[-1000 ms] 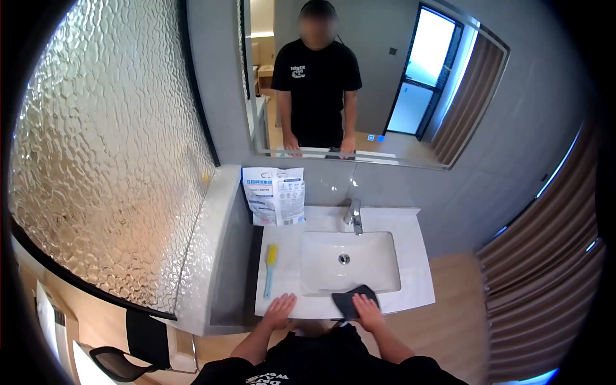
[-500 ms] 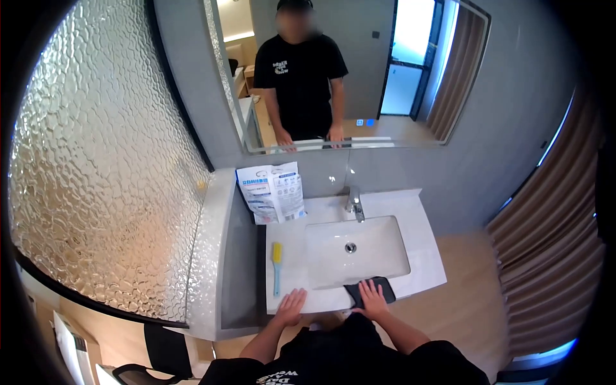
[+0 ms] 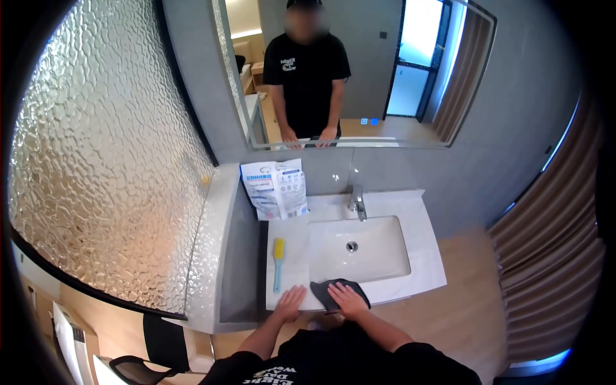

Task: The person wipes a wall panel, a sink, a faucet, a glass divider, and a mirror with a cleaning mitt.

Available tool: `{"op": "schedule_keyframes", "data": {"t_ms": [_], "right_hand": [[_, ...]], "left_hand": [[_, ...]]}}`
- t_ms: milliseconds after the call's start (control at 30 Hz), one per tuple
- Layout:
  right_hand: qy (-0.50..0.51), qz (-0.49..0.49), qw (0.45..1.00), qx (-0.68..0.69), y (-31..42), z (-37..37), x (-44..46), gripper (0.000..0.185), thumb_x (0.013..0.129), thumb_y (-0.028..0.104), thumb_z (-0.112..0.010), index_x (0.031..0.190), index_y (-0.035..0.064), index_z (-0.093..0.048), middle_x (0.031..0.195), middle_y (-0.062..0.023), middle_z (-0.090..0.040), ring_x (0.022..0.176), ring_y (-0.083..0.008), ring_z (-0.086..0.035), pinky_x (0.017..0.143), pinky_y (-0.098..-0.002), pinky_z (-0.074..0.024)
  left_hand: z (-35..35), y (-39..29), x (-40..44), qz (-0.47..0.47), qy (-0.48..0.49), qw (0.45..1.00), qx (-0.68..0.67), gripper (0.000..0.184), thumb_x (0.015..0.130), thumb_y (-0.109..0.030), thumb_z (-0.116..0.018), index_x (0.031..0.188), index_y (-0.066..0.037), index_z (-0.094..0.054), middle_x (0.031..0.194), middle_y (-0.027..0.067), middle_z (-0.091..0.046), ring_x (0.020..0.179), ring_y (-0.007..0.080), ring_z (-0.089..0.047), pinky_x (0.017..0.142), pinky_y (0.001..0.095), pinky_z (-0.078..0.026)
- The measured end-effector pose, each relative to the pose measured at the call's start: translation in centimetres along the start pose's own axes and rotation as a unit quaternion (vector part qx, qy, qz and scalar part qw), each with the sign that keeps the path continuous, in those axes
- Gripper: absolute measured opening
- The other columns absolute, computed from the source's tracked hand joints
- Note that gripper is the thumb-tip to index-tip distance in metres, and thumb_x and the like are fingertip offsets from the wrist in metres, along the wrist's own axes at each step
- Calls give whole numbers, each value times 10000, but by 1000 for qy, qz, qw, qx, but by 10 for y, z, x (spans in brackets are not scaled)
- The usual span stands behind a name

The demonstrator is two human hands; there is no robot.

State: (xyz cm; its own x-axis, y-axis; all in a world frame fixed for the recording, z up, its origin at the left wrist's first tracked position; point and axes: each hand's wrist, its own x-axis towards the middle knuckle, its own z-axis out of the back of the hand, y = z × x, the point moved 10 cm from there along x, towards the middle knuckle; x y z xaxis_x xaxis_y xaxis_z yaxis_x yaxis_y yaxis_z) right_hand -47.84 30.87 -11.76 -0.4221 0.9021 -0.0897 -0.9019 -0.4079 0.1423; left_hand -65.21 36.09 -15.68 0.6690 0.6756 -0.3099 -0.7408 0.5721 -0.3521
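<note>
A dark grey cloth [image 3: 359, 290] lies on the front edge of the white washbasin counter [image 3: 427, 256]. My right hand [image 3: 347, 300] presses flat on it, fingers stretched out and spread. My left hand [image 3: 292, 303] rests open on the counter's front left corner, touching only the surface. Just above it lies a brush [image 3: 278, 263] with a pale blue handle and yellow bristles. The white sink basin [image 3: 378, 247] is sunk into the counter, beyond the cloth.
A white printed pouch [image 3: 276, 190] stands at the counter's back left. The chrome faucet [image 3: 357, 202] rises behind the basin. A mirror [image 3: 366, 83] hangs above, reflecting a person in a black shirt. Textured glass [image 3: 109, 173] borders the left, a brown curtain [image 3: 545, 244] the right.
My right hand and the cloth have slid left along the counter's front edge, closer to my left hand. The left hand stays in about the same spot.
</note>
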Motion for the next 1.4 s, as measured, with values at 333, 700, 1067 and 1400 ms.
{"op": "schedule_keyframes", "data": {"t_ms": [333,700,1067,1400], "right_hand": [[1,-183,983,17,-125,3,-115,882,876,409,-693,1565,65,-265,1638,-106,-266,1511,-326,-240,1199,-498,-263],[0,-120,992,25,-65,-17,-52,643,1012,468,-475,1582,230,-296,1657,-137,-211,1517,-387,-197,1185,-610,-186],[5,12,997,81,15,-10,23,671,1014,493,-450,1566,137,-311,1642,-103,-265,1511,-318,-245,1209,-501,-226],[-31,-164,984,68,-121,8,-92,661,1002,434,-508,1565,144,-320,1630,-110,-292,1493,-331,-286,1180,-512,-285]], "left_hand": [[1,-4,-8,16,23,998,-58,869,901,-109,-592,1617,-131,-98,1694,53,-82,1565,238,-37,1259,402,-48],[1,-5,-8,22,35,998,-36,868,904,-86,-572,1619,-130,-82,1698,45,-59,1566,231,-21,1259,403,-40],[-8,1,-3,10,10,1000,-3,877,903,-196,-641,1612,-122,-130,1690,51,-107,1563,247,-66,1255,424,-82],[-1,-2,-5,18,40,999,-24,890,919,-189,-630,1616,-124,-80,1695,60,-68,1564,243,-41,1259,411,-57]]}}
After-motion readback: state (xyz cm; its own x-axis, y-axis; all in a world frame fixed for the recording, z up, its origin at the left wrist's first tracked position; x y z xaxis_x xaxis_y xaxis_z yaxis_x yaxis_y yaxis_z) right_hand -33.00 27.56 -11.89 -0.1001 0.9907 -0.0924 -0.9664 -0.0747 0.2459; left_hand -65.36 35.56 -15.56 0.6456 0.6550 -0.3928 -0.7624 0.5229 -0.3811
